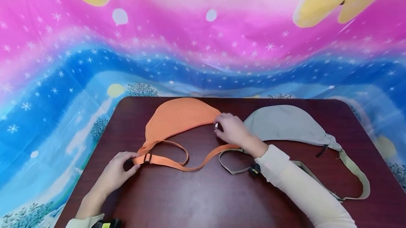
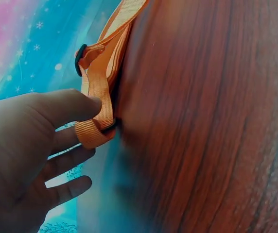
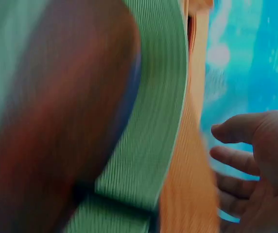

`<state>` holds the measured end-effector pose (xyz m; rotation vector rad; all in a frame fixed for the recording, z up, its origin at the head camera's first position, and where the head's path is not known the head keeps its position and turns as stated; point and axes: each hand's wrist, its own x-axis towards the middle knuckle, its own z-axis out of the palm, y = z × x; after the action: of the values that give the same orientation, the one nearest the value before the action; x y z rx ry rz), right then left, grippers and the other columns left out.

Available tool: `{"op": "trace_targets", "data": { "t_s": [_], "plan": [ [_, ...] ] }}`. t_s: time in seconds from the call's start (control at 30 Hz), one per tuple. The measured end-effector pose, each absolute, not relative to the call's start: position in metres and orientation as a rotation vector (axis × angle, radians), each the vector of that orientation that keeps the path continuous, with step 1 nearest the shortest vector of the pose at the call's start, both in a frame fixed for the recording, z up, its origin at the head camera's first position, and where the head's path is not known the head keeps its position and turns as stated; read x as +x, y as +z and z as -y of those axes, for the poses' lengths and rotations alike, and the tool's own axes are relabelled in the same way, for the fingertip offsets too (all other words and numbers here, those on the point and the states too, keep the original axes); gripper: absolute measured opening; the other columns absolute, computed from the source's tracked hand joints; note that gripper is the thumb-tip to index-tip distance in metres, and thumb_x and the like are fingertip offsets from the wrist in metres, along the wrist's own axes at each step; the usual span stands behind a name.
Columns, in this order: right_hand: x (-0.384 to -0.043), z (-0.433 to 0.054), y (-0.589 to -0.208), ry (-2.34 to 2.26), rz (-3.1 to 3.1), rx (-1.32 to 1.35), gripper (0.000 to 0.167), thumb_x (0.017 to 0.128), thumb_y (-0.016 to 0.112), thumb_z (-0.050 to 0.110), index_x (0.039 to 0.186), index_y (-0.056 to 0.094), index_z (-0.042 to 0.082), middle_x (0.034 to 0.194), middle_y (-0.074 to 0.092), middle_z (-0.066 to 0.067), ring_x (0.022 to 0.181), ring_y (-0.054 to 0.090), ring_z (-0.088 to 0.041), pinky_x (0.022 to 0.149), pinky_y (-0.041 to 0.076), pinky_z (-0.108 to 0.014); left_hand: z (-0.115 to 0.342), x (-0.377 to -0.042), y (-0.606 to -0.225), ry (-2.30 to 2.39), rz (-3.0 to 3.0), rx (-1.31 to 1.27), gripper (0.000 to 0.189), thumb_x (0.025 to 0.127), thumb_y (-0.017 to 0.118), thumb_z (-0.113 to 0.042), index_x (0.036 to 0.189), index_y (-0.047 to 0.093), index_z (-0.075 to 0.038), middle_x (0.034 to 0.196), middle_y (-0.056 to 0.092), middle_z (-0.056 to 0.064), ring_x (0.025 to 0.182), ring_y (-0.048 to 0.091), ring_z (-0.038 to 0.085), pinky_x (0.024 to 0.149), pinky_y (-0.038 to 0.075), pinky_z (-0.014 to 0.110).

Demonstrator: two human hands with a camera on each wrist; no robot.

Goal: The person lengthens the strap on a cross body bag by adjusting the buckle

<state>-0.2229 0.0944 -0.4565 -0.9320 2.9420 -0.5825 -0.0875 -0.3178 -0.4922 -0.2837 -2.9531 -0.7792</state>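
The orange bag [image 1: 180,118] is lying on the counter [image 1: 190,199], left of the grey bag [image 1: 282,124], its curved edge facing the far side. The left hand [image 1: 114,173] is pinching the orange strap [image 1: 187,168] between thumb and forefinger, just beside the black buckle [image 1: 147,158]; its other fingers are spreading free. The right hand [image 1: 233,129] is hovering at or touching the bag's right end, by the zipper pull [image 1: 216,126]; its thumb and fingers are standing slightly apart and appear to be gripping nothing.

The step seems to be arranging the orange bag and strap. Handling it well would mean pinching the strap flat, steadying the bag's right end, and easing out the loop without twisting it. The grey strap [image 1: 355,173] is also looping near the orange one under the right wrist, so lifting clear of it would help avoid snagging; whether they are touching is hard to tell.
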Motion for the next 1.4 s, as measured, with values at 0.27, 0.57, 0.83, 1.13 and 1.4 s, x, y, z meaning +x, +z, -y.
{"op": "trace_targets", "data": {
  "t_s": [0.27,0.57,0.83,1.13,1.4],
  "plan": [
    [-0.164,-0.062,-0.46,-0.492,-2.583,-1.368,0.024,0.091,0.076,0.04,0.105,0.075,0.02,0.096,0.07,0.01,0.085,0.06,-0.003,0.083,0.044,-0.039,0.314,-0.099,-0.489,-0.756,2.916,-0.242,0.036,0.087,0.082,-0.014,0.119,0.07,-0.007,0.111,0.068,0.013,0.102,0.061,0.031,0.089,0.053,0.057],
    [-0.137,-0.057,-0.457,-0.442,-2.459,-1.46,0.021,0.094,0.074,0.03,0.079,0.061,0.027,0.072,0.052,0.021,0.06,0.041,-0.001,0.073,0.039,-0.031,0.316,-0.101,-0.49,-0.707,2.947,-0.23,0.035,0.086,0.083,-0.016,0.118,0.071,-0.007,0.108,0.069,0.012,0.1,0.062,0.031,0.09,0.052,0.058],
    [-0.131,-0.081,-0.436,-0.502,-2.325,-1.466,0.028,0.094,0.074,0.022,0.072,0.058,0.026,0.066,0.046,0.015,0.058,0.039,-0.003,0.059,0.033,-0.021,0.321,-0.101,-0.494,-0.713,2.929,-0.365,0.036,0.082,0.086,-0.012,0.114,0.072,-0.006,0.111,0.069,0.01,0.106,0.061,0.033,0.092,0.051,0.057],
    [-0.124,-0.085,-0.443,-0.41,-2.313,-1.377,0.023,0.089,0.077,0.024,0.073,0.06,0.027,0.06,0.044,0.018,0.056,0.041,0.0,0.06,0.034,-0.022,0.316,-0.113,-0.493,-0.87,2.881,-0.308,0.028,0.094,0.076,-0.018,0.118,0.069,-0.006,0.11,0.068,0.008,0.095,0.066,0.023,0.082,0.057,0.048],
    [-0.109,-0.058,-0.462,-0.324,-2.452,-1.476,0.021,0.087,0.08,0.039,0.084,0.063,0.026,0.071,0.051,0.021,0.061,0.042,0.003,0.066,0.037,-0.025,0.309,-0.153,-0.477,-0.925,3.088,0.179,0.043,0.1,0.062,-0.046,0.106,0.062,-0.004,0.092,0.069,0.011,0.074,0.062,0.022,0.064,0.051,0.035]
  ]
}}
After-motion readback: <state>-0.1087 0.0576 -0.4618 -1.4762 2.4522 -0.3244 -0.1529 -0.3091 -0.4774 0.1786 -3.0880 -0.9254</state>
